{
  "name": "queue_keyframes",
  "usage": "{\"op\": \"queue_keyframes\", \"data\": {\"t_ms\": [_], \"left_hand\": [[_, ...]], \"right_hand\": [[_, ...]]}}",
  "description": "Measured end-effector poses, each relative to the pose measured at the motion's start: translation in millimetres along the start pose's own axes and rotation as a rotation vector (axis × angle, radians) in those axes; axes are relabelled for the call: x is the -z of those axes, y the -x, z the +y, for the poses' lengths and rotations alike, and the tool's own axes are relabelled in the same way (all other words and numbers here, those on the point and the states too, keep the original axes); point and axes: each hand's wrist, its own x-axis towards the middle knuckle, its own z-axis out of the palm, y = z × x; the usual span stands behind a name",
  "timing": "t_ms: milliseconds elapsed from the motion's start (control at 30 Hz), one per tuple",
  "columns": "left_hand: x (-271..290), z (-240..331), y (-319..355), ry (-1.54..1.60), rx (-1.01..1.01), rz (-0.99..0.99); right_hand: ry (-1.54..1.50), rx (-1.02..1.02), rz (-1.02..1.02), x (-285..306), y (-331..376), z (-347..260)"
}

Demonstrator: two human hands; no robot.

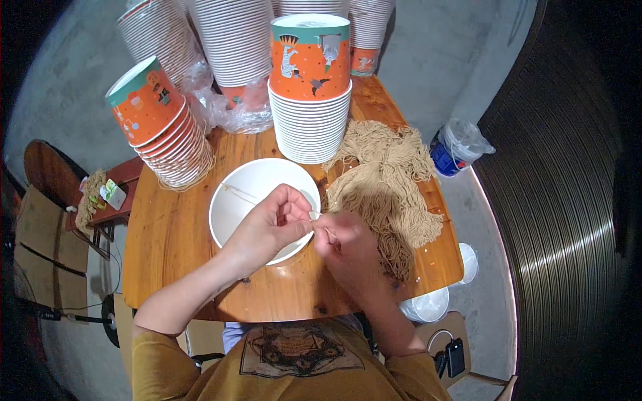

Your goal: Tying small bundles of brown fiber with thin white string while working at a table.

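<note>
A white paper tub (225, 217) sits mouth up on the wooden table in front of me. At its right rim my left hand (271, 224) is closed, thumb and fingers pinching a thin tan string. Beside it, my right hand (348, 244) is also closed in a pinch on the string, slightly smeared by motion. The fingertips of both hands almost meet, and a small pale bit shows between them. Inside the tub a length of tan string (239, 194) crosses the far left wall. A large loose bundle of tan string (384, 187) lies right of my hands.
Stacked orange-and-green paper tubs (310, 67) stand behind the tub. A leaning stack (150, 103) at left has string around its lower part. Taller wrapped stacks (231, 40) fill the back. A lidded bucket (458, 147) stands beyond the table's right edge.
</note>
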Motion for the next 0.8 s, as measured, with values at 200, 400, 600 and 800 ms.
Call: {"op": "queue_keyframes", "data": {"t_ms": [200,400,600,800], "left_hand": [[-5,5,7,-0.282,-0.073,-0.012],[-5,6,10,-0.455,-0.110,0.033],[-7,9,12,-0.631,-0.184,0.045],[-8,5,12,-0.748,-0.328,0.091]], "right_hand": [[-0.242,-0.240,-0.075,-1,-3,-7],[-0.513,-0.448,-0.011,-3,2,-8],[-0.473,-0.424,-0.073,5,3,-3],[-0.503,-0.403,-0.053,3,12,2]]}}
